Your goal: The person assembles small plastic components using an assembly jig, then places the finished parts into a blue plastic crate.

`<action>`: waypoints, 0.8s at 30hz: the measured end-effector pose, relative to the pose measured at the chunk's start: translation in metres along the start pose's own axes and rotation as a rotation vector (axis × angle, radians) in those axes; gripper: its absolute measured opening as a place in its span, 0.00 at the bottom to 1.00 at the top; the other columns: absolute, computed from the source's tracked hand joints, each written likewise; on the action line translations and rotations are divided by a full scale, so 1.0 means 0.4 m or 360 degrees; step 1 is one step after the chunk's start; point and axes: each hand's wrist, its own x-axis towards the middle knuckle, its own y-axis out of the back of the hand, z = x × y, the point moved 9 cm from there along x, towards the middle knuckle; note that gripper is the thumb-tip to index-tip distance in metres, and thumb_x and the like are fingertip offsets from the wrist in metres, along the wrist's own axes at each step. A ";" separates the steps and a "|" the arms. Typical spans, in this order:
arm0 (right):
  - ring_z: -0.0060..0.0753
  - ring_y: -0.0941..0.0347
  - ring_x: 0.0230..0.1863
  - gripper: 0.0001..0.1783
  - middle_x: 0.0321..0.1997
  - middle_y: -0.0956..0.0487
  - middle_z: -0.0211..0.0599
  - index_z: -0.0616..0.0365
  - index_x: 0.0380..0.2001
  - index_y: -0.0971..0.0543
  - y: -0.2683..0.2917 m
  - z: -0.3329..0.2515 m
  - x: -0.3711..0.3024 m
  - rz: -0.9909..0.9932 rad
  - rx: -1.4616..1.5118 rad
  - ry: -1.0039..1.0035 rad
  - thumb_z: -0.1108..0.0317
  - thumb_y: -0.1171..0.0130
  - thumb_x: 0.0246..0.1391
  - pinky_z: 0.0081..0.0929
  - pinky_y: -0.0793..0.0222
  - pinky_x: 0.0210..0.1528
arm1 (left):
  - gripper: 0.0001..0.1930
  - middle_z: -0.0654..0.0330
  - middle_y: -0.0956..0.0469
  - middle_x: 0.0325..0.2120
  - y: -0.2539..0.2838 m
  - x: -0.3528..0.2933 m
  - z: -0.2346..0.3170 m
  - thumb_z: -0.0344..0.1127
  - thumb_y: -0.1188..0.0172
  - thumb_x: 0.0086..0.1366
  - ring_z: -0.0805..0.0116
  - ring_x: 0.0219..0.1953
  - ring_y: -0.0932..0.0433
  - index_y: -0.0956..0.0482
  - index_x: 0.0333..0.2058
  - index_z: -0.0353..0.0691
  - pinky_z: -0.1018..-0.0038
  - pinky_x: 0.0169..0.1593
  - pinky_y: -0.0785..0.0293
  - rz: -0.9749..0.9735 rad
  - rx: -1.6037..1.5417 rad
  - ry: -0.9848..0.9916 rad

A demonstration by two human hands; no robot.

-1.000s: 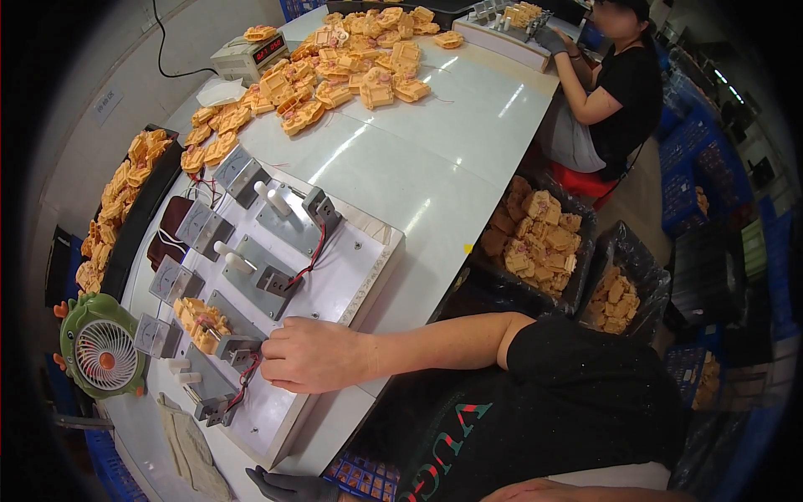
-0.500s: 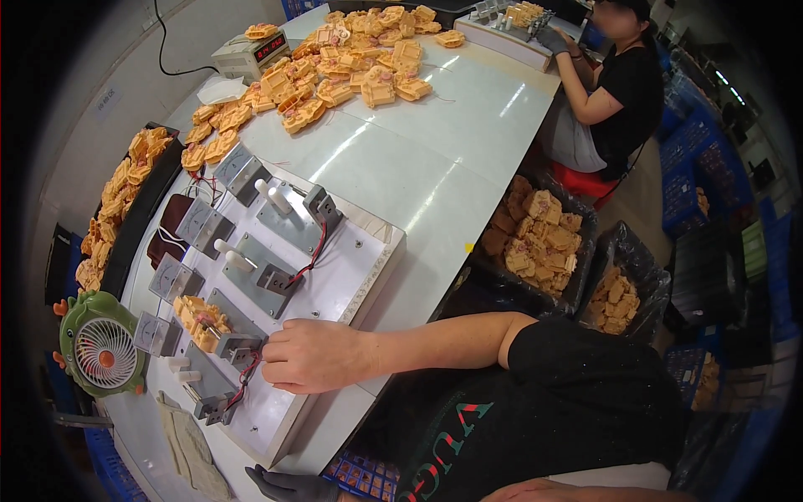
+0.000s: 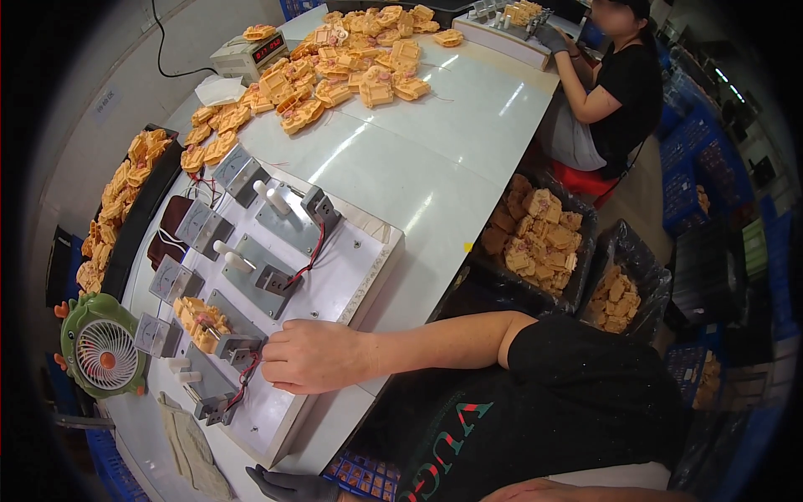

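My right hand (image 3: 314, 357) is bare, back upward, with its fingers curled down at the near end of a grey metal test fixture (image 3: 238, 314) on a white board. What the fingers close on, if anything, is hidden beneath them. An orange-yellow plastic housing (image 3: 201, 323) sits in that fixture, just left of the hand, beside a small analog meter (image 3: 174, 280). Red and black wires run close to the fingertips. Below the board's corner, my left hand (image 3: 294, 485) wears a dark grey glove. Its fingers are stretched out with nothing visible in them.
Similar fixtures with white pegs (image 3: 272, 195) stand along the board. Orange housings are heaped across the table (image 3: 468, 125) and in a black tray (image 3: 138, 243). A green fan (image 3: 102, 347) and a cloth glove (image 3: 191, 448) lie leftward. Lined bins (image 3: 640, 251) and a co-worker (image 3: 623, 100) are rightward.
Both hands and the housing stay where they were. The red digits on the display of the box at the back have changed.
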 end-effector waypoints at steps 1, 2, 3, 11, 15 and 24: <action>0.28 0.29 0.34 0.07 0.27 0.29 0.27 0.51 0.26 0.26 0.002 0.001 -0.002 -0.0001 -0.0002 -0.0001 0.64 0.40 0.51 0.28 0.34 0.37 | 0.19 0.48 0.26 0.54 -0.002 -0.002 0.000 0.35 0.57 0.75 0.56 0.55 0.27 0.29 0.56 0.29 0.67 0.60 0.32 -0.0007 -0.0002 0.0012; 0.28 0.29 0.34 0.07 0.27 0.29 0.27 0.51 0.26 0.26 0.003 0.003 -0.002 0.0002 -0.0002 -0.0002 0.64 0.40 0.51 0.28 0.34 0.37 | 0.19 0.48 0.26 0.54 -0.004 -0.001 -0.001 0.35 0.57 0.75 0.56 0.55 0.27 0.29 0.56 0.29 0.67 0.60 0.32 -0.0008 -0.0003 0.0011; 0.28 0.29 0.34 0.06 0.27 0.29 0.27 0.51 0.26 0.26 0.005 0.004 -0.003 0.0004 -0.0003 -0.0004 0.64 0.40 0.51 0.28 0.34 0.37 | 0.19 0.48 0.26 0.54 -0.007 -0.002 -0.002 0.35 0.57 0.74 0.56 0.55 0.27 0.29 0.56 0.29 0.67 0.60 0.32 -0.0007 -0.0007 0.0004; 0.29 0.28 0.34 0.07 0.27 0.28 0.28 0.51 0.25 0.27 -0.011 -0.007 0.007 0.0019 0.0040 0.0015 0.63 0.40 0.50 0.29 0.33 0.38 | 0.18 0.48 0.26 0.53 0.018 0.006 -0.011 0.35 0.56 0.74 0.56 0.54 0.26 0.28 0.55 0.29 0.67 0.58 0.31 0.0034 -0.0051 0.0028; 0.31 0.27 0.34 0.07 0.28 0.28 0.29 0.51 0.25 0.26 -0.004 -0.008 0.013 -0.0009 0.0092 -0.0016 0.63 0.40 0.49 0.31 0.32 0.39 | 0.16 0.47 0.25 0.50 0.010 0.003 0.001 0.29 0.55 0.73 0.55 0.52 0.25 0.28 0.53 0.27 0.67 0.57 0.30 0.0012 0.0173 -0.0115; 0.37 0.26 0.35 0.06 0.30 0.25 0.32 0.53 0.29 0.25 0.002 0.017 0.011 -0.0027 0.0246 -0.0145 0.65 0.39 0.51 0.34 0.32 0.40 | 0.20 0.52 0.27 0.49 0.042 0.072 -0.018 0.36 0.59 0.74 0.64 0.50 0.27 0.33 0.59 0.30 0.69 0.57 0.31 -0.0061 -0.0759 0.0605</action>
